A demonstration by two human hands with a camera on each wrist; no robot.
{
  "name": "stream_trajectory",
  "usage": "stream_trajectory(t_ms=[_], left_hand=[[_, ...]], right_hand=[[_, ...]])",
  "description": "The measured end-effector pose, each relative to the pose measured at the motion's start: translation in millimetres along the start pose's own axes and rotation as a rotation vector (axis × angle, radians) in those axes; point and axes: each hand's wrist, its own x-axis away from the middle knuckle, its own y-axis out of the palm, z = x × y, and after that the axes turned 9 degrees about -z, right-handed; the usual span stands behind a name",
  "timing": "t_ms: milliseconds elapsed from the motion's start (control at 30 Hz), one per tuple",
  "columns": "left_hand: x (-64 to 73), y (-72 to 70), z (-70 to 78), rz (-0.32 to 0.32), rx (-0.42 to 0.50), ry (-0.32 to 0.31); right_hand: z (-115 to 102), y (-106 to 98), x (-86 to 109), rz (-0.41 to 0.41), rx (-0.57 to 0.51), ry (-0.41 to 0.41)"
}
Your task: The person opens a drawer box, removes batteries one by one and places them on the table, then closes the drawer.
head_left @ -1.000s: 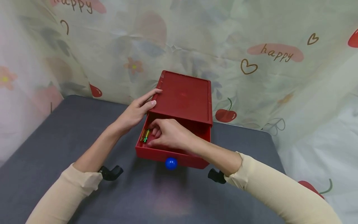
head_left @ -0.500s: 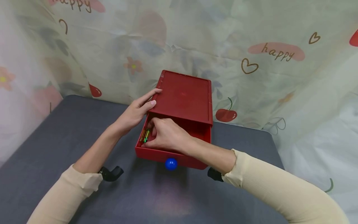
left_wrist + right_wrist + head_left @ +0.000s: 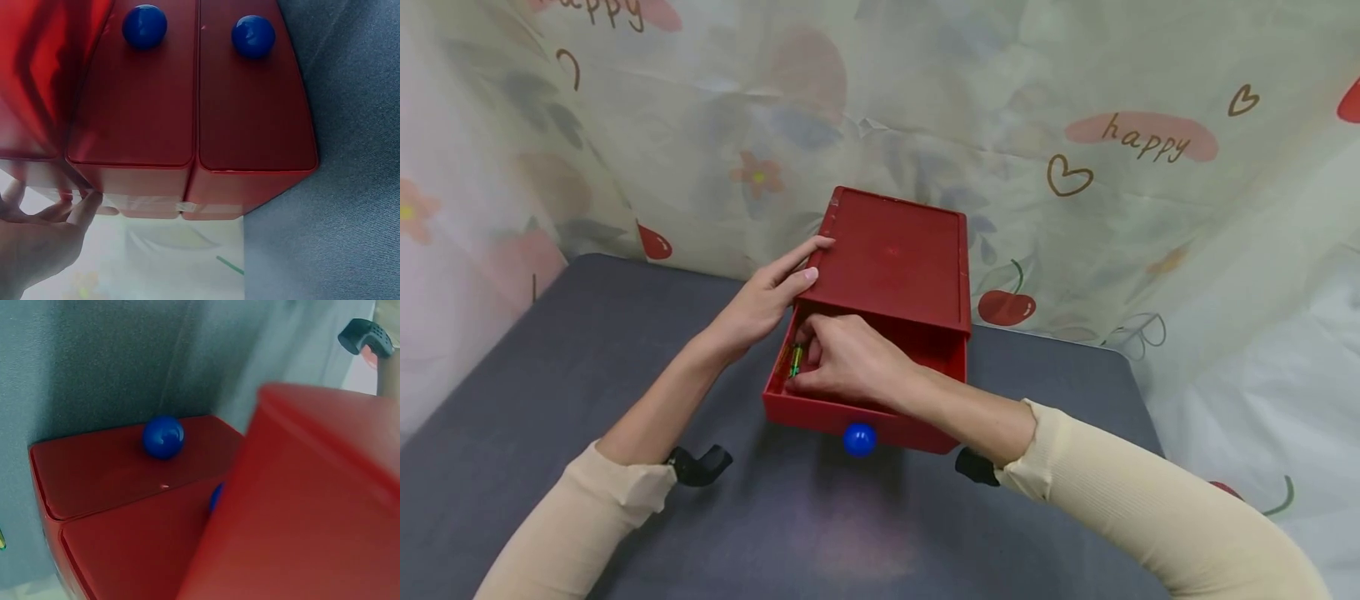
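Battery (image 3: 796,360) inside pulled-out red drawer (image 3: 812,412), along left wall. Right hand (image 3: 859,358): grip appears clamped on battery, thumb at near end, index finger at far end. Left hand (image 3: 766,293): fingers apart, rests on left edge of red cabinet (image 3: 891,258). Battery probably light, rigid, smooth, apt to roll; end-to-end pinch should suit, though hold round middle looks more secure.

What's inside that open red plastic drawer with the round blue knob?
A small green-yellow cylinder, perhaps a battery, shows in the drawer, left of the bare right hand. The hand hides part of the inside; a red plastic casing covers the back.
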Motion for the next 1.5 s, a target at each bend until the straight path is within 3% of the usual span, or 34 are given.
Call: stream_trajectory(t_ms=[533, 933, 1500], left_hand=[[0.6, -0.2, 1.3, 0.005, -0.016, -0.026], [0.9, 0.2, 1.8, 0.009, -0.030, -0.035], [1.2, 0.4, 1.6, 0.014, -0.037, -0.039]], right_hand=[[-2, -7, 13.9, -0.083, -0.180, -0.045], [-5, -11, 24.3, -0.078, -0.192, -0.050], [-2, -28, 43.2, -0.016, -0.333, -0.090]])
